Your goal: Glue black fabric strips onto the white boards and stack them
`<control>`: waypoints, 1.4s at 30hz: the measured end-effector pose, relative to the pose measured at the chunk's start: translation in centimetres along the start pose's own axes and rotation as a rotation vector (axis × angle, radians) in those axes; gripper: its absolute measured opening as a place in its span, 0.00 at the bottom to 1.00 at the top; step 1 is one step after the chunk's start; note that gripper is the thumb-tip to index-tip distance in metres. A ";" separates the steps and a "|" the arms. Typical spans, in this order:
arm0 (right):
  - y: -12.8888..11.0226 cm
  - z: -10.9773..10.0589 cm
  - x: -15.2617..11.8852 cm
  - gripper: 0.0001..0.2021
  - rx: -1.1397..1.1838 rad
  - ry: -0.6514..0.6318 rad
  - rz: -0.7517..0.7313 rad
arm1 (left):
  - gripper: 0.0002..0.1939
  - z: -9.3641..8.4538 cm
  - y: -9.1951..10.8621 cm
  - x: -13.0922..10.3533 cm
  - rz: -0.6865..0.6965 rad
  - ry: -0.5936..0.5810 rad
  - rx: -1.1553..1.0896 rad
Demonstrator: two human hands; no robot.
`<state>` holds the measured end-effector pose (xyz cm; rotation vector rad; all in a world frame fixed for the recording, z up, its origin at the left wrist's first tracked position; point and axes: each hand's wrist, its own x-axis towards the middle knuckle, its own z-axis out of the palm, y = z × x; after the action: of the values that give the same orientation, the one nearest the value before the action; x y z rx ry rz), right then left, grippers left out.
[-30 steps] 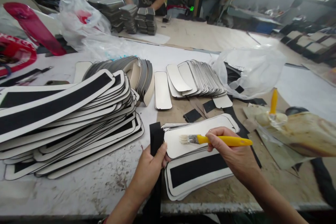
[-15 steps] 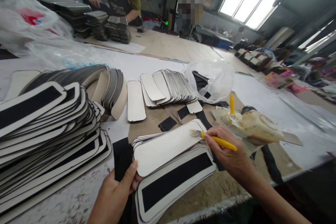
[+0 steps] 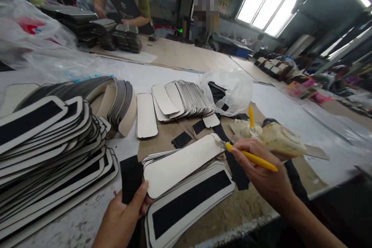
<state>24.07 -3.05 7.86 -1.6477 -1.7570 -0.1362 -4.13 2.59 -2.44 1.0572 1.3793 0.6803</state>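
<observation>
My right hand (image 3: 260,162) is closed round the yellow handle of a brush (image 3: 247,157). Its pale bristles touch the right end of a long white panel (image 3: 180,166) with rounded corners. At that panel's left end, my left hand (image 3: 128,209) pinches the lower corner, thumb on top and fingers mostly hidden beneath. A black strip (image 3: 130,174) stands beside the left hand; whether the fingers touch it I cannot tell. More white panels lie under the held one. Nearer to me is a stack of panels with a black strip (image 3: 192,205) on the top one.
Tall stacks of black-striped panels (image 3: 55,151) fill the left side. Short white panels (image 3: 192,97) lie fanned behind, near a clear plastic bag (image 3: 232,89). A glue-stained container (image 3: 279,139) with another yellow handle stands right. A co-worker (image 3: 122,4) is across the table.
The brush has moved to the right end of the white panel, its handle tilting a little differently. My left hand keeps its pinch. The whole view has shifted slightly.
</observation>
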 end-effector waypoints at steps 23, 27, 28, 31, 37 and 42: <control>-4.2 4.8 -2.4 0.04 0.187 -0.253 -0.120 | 0.24 0.2 0.8 -0.6 0.038 -0.016 -0.004; -6.6 6.0 -1.9 0.06 0.604 -0.286 0.264 | 0.22 0.4 1.2 -0.9 0.054 -0.023 -0.050; -6.7 6.3 -1.8 0.08 0.678 -0.301 0.376 | 0.21 0.4 1.3 -0.9 0.047 -0.023 -0.068; -6.0 6.7 -1.4 0.11 0.690 -0.318 0.549 | 0.21 0.5 1.3 -1.0 0.048 -0.029 -0.096; -3.6 4.2 -1.1 0.10 0.239 -0.147 0.357 | 0.19 0.4 1.2 -1.0 0.081 -0.044 -0.094; -3.5 1.9 -1.0 0.09 0.136 -0.070 0.291 | 0.19 0.2 1.8 -1.0 0.041 -0.036 -0.133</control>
<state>20.06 -3.46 7.21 -1.8032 -1.5201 0.1730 -3.67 2.43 -0.47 0.9891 1.2663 0.7692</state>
